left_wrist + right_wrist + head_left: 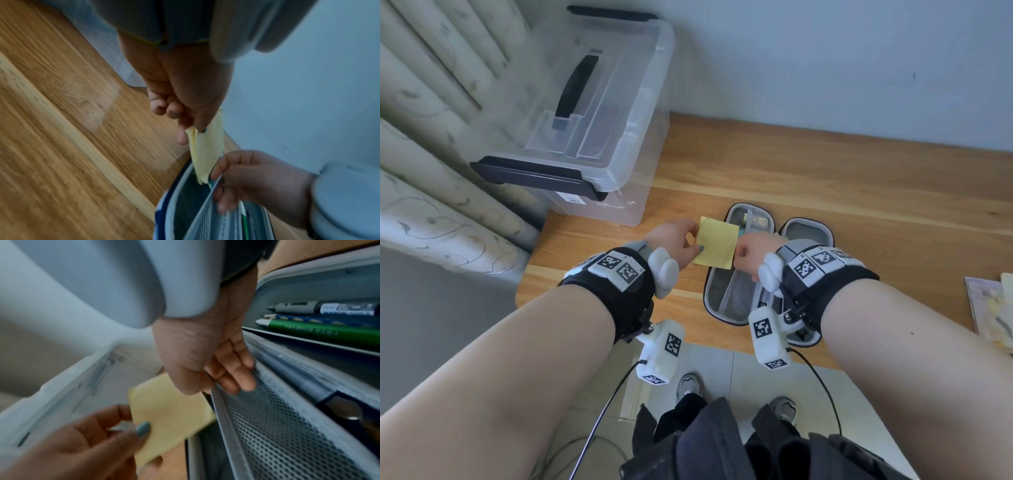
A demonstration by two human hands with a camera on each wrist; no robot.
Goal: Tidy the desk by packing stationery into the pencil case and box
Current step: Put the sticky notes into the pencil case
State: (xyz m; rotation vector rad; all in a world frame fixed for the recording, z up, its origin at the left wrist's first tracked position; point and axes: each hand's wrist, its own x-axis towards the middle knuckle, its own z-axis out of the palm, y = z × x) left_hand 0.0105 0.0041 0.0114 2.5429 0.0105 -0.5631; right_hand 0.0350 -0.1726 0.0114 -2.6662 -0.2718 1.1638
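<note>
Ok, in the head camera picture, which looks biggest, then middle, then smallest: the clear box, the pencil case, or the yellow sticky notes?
1. Clear box, though it sits nearer the camera
2. Pencil case
3. Yellow sticky notes

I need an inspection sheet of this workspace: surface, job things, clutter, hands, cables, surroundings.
Surface: wooden desk.
Job things: open pencil case holding pens; yellow sticky notes above it; clear storage box, lid on.
Clutter: papers at the desk's right edge.
Hands: left hand pinches the sticky notes; right hand holds the mesh pocket edge.
Cables: black cables hang from both wrist cameras.
Surroundings: curtain, pale wall.
</note>
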